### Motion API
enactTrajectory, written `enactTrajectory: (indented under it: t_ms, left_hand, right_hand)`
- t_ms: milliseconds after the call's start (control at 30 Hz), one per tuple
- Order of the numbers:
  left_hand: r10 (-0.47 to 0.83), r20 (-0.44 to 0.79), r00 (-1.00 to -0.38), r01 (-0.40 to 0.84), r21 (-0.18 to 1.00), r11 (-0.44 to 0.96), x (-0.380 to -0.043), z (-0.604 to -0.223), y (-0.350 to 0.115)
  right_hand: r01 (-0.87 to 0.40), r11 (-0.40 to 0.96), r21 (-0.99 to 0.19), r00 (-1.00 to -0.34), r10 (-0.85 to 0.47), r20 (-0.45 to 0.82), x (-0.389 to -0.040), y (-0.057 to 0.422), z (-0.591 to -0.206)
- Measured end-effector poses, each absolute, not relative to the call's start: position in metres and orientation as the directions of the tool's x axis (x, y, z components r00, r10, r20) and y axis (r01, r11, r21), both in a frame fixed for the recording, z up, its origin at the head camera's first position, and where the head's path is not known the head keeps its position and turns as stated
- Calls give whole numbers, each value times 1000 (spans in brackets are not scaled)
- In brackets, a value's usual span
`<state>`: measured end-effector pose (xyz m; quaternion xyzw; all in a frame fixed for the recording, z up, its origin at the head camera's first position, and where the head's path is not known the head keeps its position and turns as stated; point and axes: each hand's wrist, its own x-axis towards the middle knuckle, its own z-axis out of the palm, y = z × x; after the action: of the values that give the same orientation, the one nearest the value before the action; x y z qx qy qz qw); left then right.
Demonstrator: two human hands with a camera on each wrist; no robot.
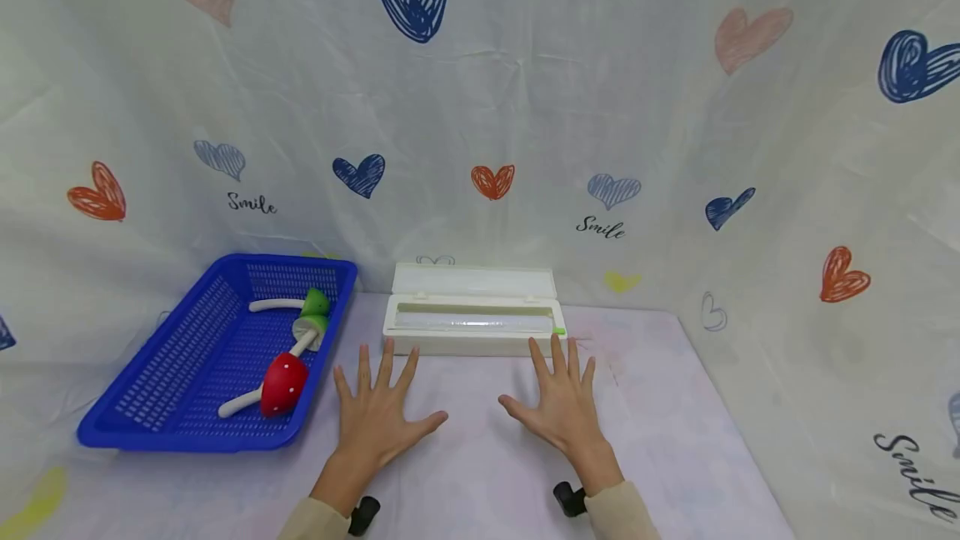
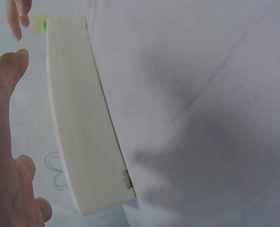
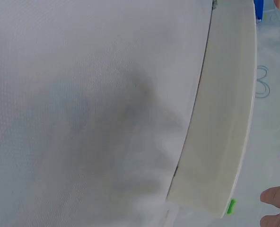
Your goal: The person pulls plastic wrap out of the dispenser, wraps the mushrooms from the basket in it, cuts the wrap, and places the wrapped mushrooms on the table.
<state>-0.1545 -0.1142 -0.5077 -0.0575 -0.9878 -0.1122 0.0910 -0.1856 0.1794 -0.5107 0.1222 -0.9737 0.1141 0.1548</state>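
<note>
A white cling film dispenser box (image 1: 472, 346) stands at the back of the table, its lid (image 1: 474, 281) raised. Inside lies a roll of clear film (image 1: 472, 322), and a small green tab (image 1: 558, 331) sits at the right end. My left hand (image 1: 375, 417) has its fingers spread in front of the box's left end, holding nothing. Mirroring it, my right hand (image 1: 561, 407) spreads its fingers before the right end, also with nothing held. Both wrist views show the box's plain front face (image 2: 83, 109) and shadows on the cloth.
Left of the hands is a blue plastic basket (image 1: 187, 442). In it lie a red toy mushroom with white dots (image 1: 285, 384) and two green-capped ones, a farther one (image 1: 316, 302) and a nearer one (image 1: 309, 330). A heart-printed curtain (image 1: 525, 107) hangs right behind the box.
</note>
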Motion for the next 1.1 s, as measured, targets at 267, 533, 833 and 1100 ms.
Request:
enactTrajectory:
  t_ms: [267,533,833,1100]
  left_hand:
    - [79,195,-978,122,224,967,-161,-513,-116]
    - [96,213,-972,145,229,963,-176,-513,-119]
    - [131,224,-966,184,238,954,-201,-506,-116]
    - [194,248,-949,250,220,943,-221,-494,-116]
  right_hand:
    - [-273,938,-214,-933,-204,296,-190,182,-513]
    - [-261,938,-226,-945,-201,258,-197,186,-512]
    - [-263,939,-223,-953,-217,211,-214,189,-507]
    - [-350,914,-203,-919,-294,261,-235,187,-501]
